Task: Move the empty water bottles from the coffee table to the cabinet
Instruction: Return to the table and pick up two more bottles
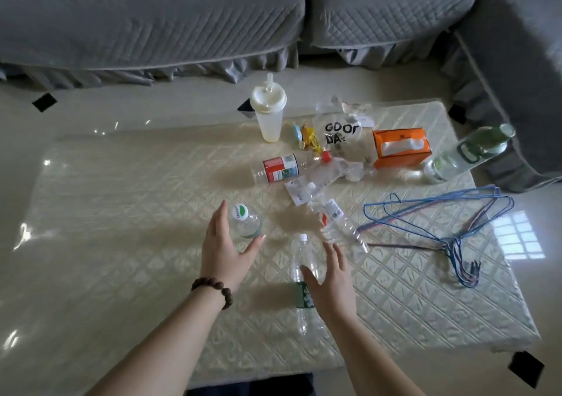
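Observation:
Several clear empty water bottles are on the coffee table point(121, 243). A short upright bottle with a green-and-white cap point(245, 222) stands just right of my left hand point(225, 249), whose fingers are spread and straight beside it. A tall bottle with a green label point(301, 283) lies lengthwise under my right hand point(331, 280), which hovers open over its middle. A bottle with a red label point(279, 167) lies further back. Another clear bottle point(337, 222) lies at a slant to the right. No cabinet is in view.
At the back stand a plastic cup with a straw point(269, 116), sweets, a printed plastic bag point(340, 131) and an orange tissue box point(401, 147). A green-capped bottle point(474, 152) sits at the right edge. Blue wire hangers point(450, 222) lie right. A grey sofa point(213, 15) is behind.

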{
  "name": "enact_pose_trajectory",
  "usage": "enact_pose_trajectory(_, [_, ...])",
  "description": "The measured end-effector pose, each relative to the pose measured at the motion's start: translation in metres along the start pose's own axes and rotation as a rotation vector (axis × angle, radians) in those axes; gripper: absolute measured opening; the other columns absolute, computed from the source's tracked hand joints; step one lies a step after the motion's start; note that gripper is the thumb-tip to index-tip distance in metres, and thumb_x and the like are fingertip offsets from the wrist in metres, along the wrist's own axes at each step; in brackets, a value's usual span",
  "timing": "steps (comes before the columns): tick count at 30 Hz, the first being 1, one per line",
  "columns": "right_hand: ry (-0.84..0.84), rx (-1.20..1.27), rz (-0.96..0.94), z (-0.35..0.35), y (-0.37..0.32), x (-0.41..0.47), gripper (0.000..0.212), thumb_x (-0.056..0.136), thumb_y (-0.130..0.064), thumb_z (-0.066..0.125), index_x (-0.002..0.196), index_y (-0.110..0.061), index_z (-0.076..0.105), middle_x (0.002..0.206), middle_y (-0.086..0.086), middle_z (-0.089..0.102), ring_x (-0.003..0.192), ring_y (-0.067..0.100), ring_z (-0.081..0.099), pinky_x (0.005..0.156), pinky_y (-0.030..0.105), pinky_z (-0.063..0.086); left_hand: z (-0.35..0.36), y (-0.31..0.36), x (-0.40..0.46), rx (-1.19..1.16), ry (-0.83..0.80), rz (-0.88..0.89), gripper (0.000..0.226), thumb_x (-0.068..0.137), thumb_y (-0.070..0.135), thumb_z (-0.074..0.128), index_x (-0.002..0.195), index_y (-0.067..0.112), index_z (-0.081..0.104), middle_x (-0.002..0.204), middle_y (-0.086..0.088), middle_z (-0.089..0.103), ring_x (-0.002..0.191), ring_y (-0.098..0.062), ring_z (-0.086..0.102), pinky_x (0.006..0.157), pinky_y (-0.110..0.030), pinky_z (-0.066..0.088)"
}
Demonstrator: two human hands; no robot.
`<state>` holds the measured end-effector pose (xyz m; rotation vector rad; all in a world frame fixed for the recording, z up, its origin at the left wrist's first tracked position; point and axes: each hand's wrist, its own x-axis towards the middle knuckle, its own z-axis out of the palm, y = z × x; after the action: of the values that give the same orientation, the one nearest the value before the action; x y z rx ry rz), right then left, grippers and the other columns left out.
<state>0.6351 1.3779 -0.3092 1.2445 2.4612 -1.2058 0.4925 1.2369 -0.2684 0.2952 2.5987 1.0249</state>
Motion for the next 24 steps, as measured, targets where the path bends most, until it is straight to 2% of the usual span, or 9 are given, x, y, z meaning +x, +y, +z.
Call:
enact_pose_trajectory(3, [-0.025,-0.043,0.069,0.027,0.013,0.022,0.084,0.082,-0.054,0.061,0.149,-0.025,0.019,0.158,0.001,0.016,0.145,0.020,0.016,0.114,0.042,0.029,0.021,-0.012,0.023,-0.110,0.012,-0.011,0.098,0.072,0.037,0.078,0.149,0.020,0.020,0.152,0.000,0.029,0.137,-0.011,0.030,0.105,-0.022,0.026])
enact_pose_trajectory(7, [-0.054,-0.143,0.166,0.052,0.023,0.039,0.094,0.078,-0.061,0.061,0.150,-0.024,0.014,0.156,0.004,0.021,0.142,0.025,0.021,0.111,0.040,0.032,0.038,-0.027,0.041,-0.115,0.077,0.030,0.081,0.069,0.027,0.082,0.136,0.015,0.038,0.137,-0.003,0.047,0.121,-0.011,0.045,0.097,-0.023,0.035])
enact_pose_trajectory(11, [-0.095,-0.195,0.261,0.070,0.025,0.046,0.095,0.077,-0.056,0.066,0.149,-0.021,0.016,0.147,0.007,0.034,0.133,0.028,0.035,0.103,0.041,0.040,0.040,-0.036,0.046,-0.066,0.116,0.089,0.061,0.069,0.022,0.083,0.120,0.009,0.051,0.117,-0.008,0.060,0.106,-0.024,0.058,0.084,-0.026,0.043])
enact_pose_trajectory(14, [-0.098,-0.176,0.322,0.073,0.024,0.045,0.083,0.078,-0.046,0.068,0.145,-0.021,0.025,0.141,0.006,0.043,0.127,0.028,0.044,0.098,0.042,0.045,0.032,-0.039,0.046,-0.038,0.103,0.127,0.060,0.067,0.025,0.083,0.117,0.009,0.053,0.113,-0.008,0.062,0.101,-0.022,0.059,0.081,-0.024,0.043])
enact_pose_trajectory(19, [0.017,-0.070,0.301,0.053,0.002,0.029,0.077,0.077,-0.043,0.070,0.141,-0.024,0.032,0.137,0.003,0.047,0.119,0.025,0.051,0.087,0.038,0.049,0.007,-0.030,0.039,-0.039,0.055,0.122,0.057,0.065,0.036,0.083,0.109,0.011,0.056,0.101,-0.004,0.065,0.092,-0.021,0.062,0.076,-0.027,0.047])
enact_pose_trajectory(24, [0.182,0.130,0.254,0.006,-0.037,-0.011,0.077,0.076,-0.039,0.073,0.140,-0.026,0.032,0.135,0.001,0.049,0.117,0.020,0.051,0.082,0.029,0.042,-0.029,0.005,0.023,-0.055,-0.003,0.191,0.060,0.063,0.042,0.082,0.109,0.017,0.055,0.103,0.000,0.064,0.092,-0.020,0.062,0.076,-0.031,0.051])
